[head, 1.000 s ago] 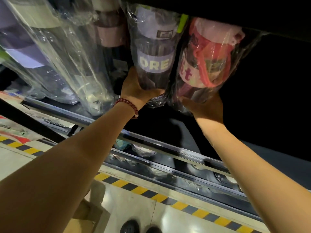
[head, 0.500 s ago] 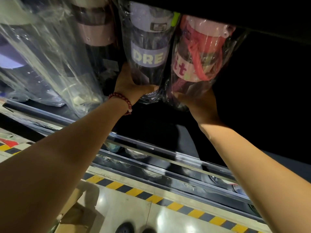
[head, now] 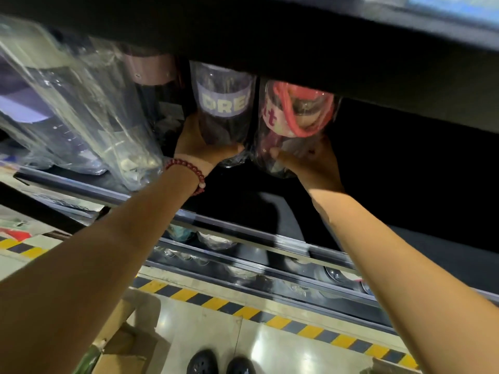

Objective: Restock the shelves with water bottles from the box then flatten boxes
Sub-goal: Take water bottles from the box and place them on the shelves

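Reaching up into a dark shelf (head: 243,201), both arms stretch toward two bagged water bottles standing side by side under the shelf board above. The left hand (head: 199,147) cups the base of the purple-banded bottle (head: 222,112), fingers curled round its far side and thumb across the bottom front, so this grip is closed on the bottle through its clear plastic wrap. A red bead bracelet (head: 189,171) sits on that wrist. The right hand (head: 313,163) holds the lower part of the pink bottle (head: 294,114), thumb pressed on the front of the wrap and fingers wrapped behind (only partly seen in the gloom), so this grip too is closed on its bottle. The two bottles touch, or nearly so; their tops are hidden by the board overhead.

Left of them stand more wrapped bottles (head: 89,117), leaning and blurred, one with a pinkish lid band behind. Below the shelf edge runs a metal rail, with lower shelves holding further wrapped goods. On the floor, a yellow-and-black hazard strip (head: 270,317) runs along the shelving base. A cardboard box (head: 121,349) lies at lower left, flaps open, and two dark shoes (head: 218,364) show at the bottom edge.
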